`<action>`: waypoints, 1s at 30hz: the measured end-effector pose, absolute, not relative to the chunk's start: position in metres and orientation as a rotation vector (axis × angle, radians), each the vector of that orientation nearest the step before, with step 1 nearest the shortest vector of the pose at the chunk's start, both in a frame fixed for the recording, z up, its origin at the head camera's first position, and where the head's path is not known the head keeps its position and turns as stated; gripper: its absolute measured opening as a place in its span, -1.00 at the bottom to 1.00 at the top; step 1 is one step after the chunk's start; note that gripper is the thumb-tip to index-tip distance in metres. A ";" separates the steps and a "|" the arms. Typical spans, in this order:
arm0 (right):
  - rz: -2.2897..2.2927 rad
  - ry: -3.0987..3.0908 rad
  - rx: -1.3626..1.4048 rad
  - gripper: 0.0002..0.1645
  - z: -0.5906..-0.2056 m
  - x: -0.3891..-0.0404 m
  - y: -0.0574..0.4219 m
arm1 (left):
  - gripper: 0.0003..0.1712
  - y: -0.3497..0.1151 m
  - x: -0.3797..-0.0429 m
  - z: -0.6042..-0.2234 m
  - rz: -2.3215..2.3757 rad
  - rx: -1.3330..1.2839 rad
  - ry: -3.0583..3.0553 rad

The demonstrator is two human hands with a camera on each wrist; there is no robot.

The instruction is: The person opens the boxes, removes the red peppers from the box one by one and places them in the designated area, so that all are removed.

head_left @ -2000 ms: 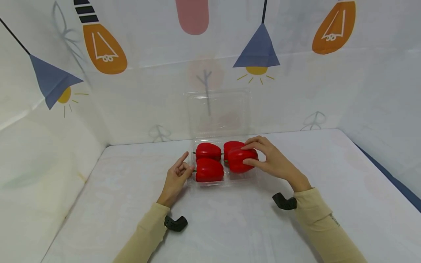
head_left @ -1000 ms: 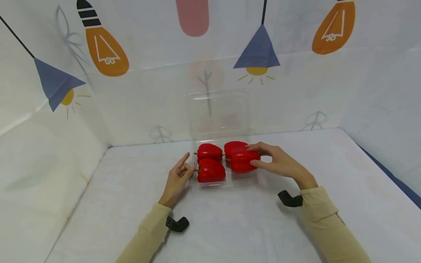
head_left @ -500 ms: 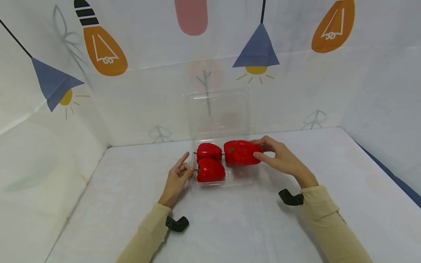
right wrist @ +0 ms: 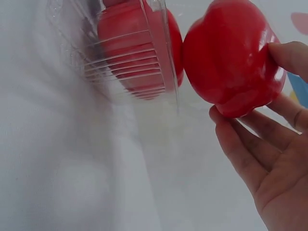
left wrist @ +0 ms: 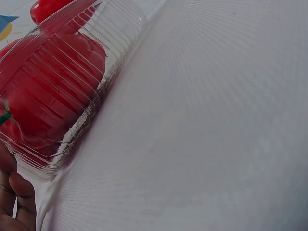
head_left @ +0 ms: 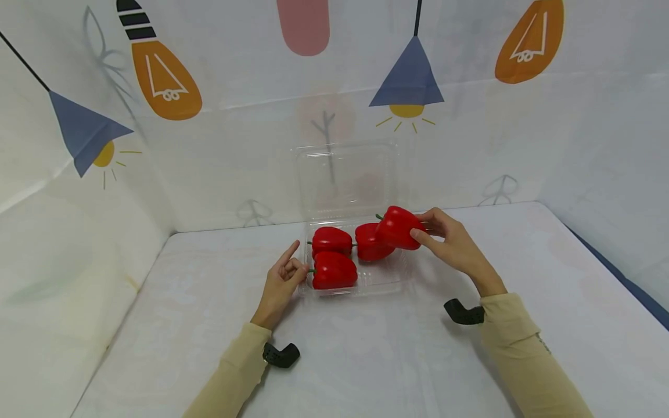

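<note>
My right hand point(head_left: 450, 239) grips a red bell pepper point(head_left: 399, 227) between thumb and fingers, raised and tilted with its green stem pointing left. In the right wrist view, the gripped bell pepper point(right wrist: 231, 57) is level with the container's side wall. Under it, a second bell pepper point(head_left: 370, 244) lies in the open clear plastic clamshell container point(head_left: 384, 281). Two more bell peppers, one behind point(head_left: 330, 239) and one in front point(head_left: 335, 271), fill its left side. My left hand point(head_left: 280, 285) pinches the container's left rim, index finger extended; in the left wrist view, its fingertips are right at the corner.
The container's clear lid point(head_left: 347, 180) stands upright against the printed backdrop point(head_left: 235, 157). A white cloth covers the table point(head_left: 345, 360). Dark curved pieces point(head_left: 281, 355) stick out at both wrists, by the beige sleeves point(head_left: 230, 371).
My right hand has lifted its bell pepper up, back and to the right, uncovering the one behind and the container's front right part. The left hand stays at the rim.
</note>
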State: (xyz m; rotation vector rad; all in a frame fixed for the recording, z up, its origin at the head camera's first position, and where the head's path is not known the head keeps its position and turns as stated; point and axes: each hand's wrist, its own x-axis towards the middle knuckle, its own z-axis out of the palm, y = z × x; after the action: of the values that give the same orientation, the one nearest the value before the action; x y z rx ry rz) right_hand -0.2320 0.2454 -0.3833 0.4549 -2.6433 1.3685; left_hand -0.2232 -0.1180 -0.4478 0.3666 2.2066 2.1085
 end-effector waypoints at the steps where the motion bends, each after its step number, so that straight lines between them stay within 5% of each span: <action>1: 1.367 -2.643 0.452 -0.59 -0.383 -0.233 0.246 | -0.24 -0.118 -0.225 -0.450 2.116 0.372 2.200; 30: 1.400 -2.588 0.170 -0.47 -0.399 -0.241 0.257 | -0.25 -0.118 -0.229 -0.464 2.176 0.380 2.167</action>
State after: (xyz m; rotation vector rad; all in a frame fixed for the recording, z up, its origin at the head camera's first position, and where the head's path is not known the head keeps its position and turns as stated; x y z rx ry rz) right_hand -0.2407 0.2573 -0.3986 0.1699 -2.5877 1.4001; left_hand -0.2290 -0.1182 -0.4641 0.3796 2.1668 2.1764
